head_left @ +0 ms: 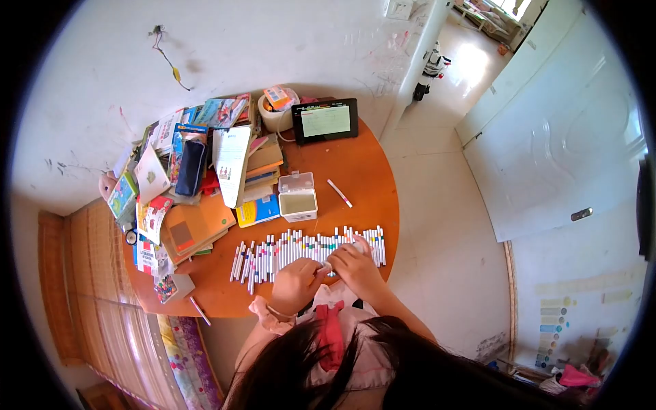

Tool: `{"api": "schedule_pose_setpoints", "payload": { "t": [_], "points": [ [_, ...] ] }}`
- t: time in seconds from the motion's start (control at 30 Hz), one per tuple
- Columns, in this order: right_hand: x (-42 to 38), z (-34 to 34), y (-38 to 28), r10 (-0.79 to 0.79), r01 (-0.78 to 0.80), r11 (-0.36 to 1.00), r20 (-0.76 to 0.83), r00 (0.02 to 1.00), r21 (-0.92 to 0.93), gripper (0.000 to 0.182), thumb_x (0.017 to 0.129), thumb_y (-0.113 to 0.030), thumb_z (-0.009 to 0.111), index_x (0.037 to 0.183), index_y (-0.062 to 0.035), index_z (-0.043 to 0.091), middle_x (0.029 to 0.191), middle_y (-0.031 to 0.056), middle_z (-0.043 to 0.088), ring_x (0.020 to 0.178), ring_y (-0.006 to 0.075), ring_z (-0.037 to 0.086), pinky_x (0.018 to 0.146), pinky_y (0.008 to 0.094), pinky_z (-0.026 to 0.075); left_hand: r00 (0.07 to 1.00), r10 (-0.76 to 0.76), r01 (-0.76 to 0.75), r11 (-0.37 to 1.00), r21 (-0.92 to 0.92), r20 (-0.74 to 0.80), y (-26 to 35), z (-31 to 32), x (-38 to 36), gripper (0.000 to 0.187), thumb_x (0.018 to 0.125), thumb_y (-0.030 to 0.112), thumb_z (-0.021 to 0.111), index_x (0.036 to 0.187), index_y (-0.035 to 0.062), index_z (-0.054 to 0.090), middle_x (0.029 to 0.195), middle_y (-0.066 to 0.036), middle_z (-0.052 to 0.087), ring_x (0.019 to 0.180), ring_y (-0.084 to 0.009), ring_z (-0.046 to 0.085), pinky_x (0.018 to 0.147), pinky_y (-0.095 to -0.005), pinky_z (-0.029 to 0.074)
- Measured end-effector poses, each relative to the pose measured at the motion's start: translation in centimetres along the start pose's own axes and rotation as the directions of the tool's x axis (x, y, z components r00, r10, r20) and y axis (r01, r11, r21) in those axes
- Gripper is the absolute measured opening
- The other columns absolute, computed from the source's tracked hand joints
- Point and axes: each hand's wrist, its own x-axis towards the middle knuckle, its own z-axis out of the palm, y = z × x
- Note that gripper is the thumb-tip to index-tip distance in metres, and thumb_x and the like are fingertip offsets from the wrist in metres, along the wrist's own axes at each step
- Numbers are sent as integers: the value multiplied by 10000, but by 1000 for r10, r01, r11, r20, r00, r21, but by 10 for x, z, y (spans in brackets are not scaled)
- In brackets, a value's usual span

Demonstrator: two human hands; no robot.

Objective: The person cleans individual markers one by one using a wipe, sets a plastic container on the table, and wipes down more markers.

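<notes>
Many white markers with coloured bands (294, 249) lie side by side in a long row near the front edge of the orange table (369, 171). My left hand (295, 283) is at the near side of the row, its fingers curled and close to my other hand. My right hand (355, 266) rests over the right part of the row, fingers bent, the fingertips near a small whitish thing between both hands. What that thing is, and which hand grips it, is too small to tell. A single marker (339, 193) lies apart behind the row.
An open white box (298, 205) stands behind the row. A tablet (325, 121) and a white pot (277, 117) are at the back. Piled books (198, 225) cover the left side. A small container of beads (174, 288) and another marker (200, 311) lie front left.
</notes>
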Motion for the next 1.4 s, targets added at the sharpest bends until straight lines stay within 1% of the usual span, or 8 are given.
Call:
{"api": "schedule_pose_setpoints", "payload": {
  "t": [0.47, 0.57, 0.7, 0.87, 0.93, 1.1, 1.17, 1.4],
  "points": [
    [9, 3, -8, -42, 41, 999, -66, 997, -13, 168, 786, -100, 615, 951, -95, 646, 884, 22, 571, 888, 190, 578, 959, 434, 392, 990, -138, 137, 990, -10, -25, -6, 9, -7, 250, 949, 151, 514, 734, 23, 520, 690, -175, 515, 653, -396, 528, 542, -462, 410],
    [4, 3, 7, 62, -68, 996, -92, 994, -58, 142, 806, -113, 601, 939, -82, 640, 841, 29, 588, 872, 185, 583, 965, 420, 377, 945, -312, 304, 948, -91, -96, -7, -2, -8, 191, 930, 123, 541, 769, 21, 552, 711, -180, 552, 641, -397, 540, 542, -460, 408],
    [1, 15, -4, -17, 16, 1000, -32, 999, -13, 140, 809, -97, 597, 943, -83, 632, 837, 40, 593, 859, 196, 586, 942, 382, 385, 989, -125, 122, 992, -43, -78, -20, 17, -14, 178, 915, 122, 555, 766, 26, 569, 688, -179, 559, 617, -388, 551, 544, -466, 429],
    [-4, 18, 1, 37, -40, 998, 55, 998, 50, 174, 791, -104, 633, 955, -57, 603, 825, 61, 589, 846, 221, 597, 875, 370, 400, 985, -136, 130, 990, -61, -105, -19, 11, -10, 225, 927, 125, 539, 727, 23, 545, 674, -182, 555, 612, -388, 549, 536, -462, 426],
    [-7, 15, 7, 86, -92, 991, 63, 994, 94, 208, 780, -110, 649, 967, -46, 585, 820, 70, 588, 842, 233, 598, 853, 370, 402, 927, -359, 361, 933, -2, -104, -23, -4, -9, 230, 941, 142, 525, 759, 2, 546, 677, -196, 546, 625, -392, 562, 545, -454, 414],
    [-1, 5, -15, 33, -42, 980, 48, 998, 195, 294, 750, -137, 641, 979, -19, 500, 801, 94, 545, 781, 266, 569, 764, 386, 388, 970, -208, 210, 978, 8, -126, -22, 10, -12, 230, 921, 142, 551, 727, 19, 543, 645, -189, 523, 602, -397, 540, 519, -456, 410],
    [-2, 8, -21, 16, -29, 981, 68, 998, 193, 290, 747, -130, 636, 974, -17, 496, 812, 97, 539, 791, 267, 562, 788, 392, 376, 990, -139, 139, 990, 25, 1, -16, 14, -12, 230, 922, 142, 548, 726, 21, 539, 648, -187, 526, 605, -395, 541, 519, -457, 409],
    [0, -6, -17, 93, -102, 993, 126, 988, 64, 228, 798, -116, 600, 1003, -51, 526, 902, 65, 548, 878, 214, 558, 955, 433, 322, 968, -244, 247, 967, 59, -67, -18, -2, -9, 254, 950, 157, 513, 742, 17, 551, 669, -190, 532, 602, -389, 539, 532, -444, 408]
  ]
}}
